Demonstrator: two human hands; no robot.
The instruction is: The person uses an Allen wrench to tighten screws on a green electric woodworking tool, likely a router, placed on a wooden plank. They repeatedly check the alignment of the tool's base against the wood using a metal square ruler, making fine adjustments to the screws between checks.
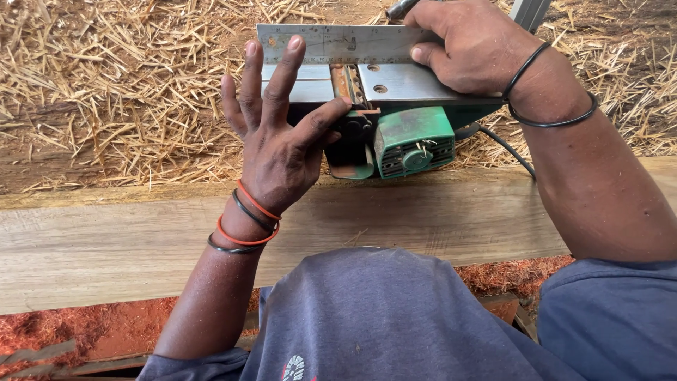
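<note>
We hold a green electric planer [395,120] upturned on a wooden plank [423,219], its metal sole facing up. Our left hand [278,134], at nine o'clock of the planer, spreads its fingers against a steel ruler [331,44] lying at twelve o'clock; our right hand [472,46] presses the sole at two o'clock. Wood shavings [106,92] surround it.

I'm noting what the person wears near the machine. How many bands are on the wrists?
6. Four on the left wrist: two orange, two black. Two black on the right wrist, beside the green planer. Their far sides are hidden, so more may be.
</note>
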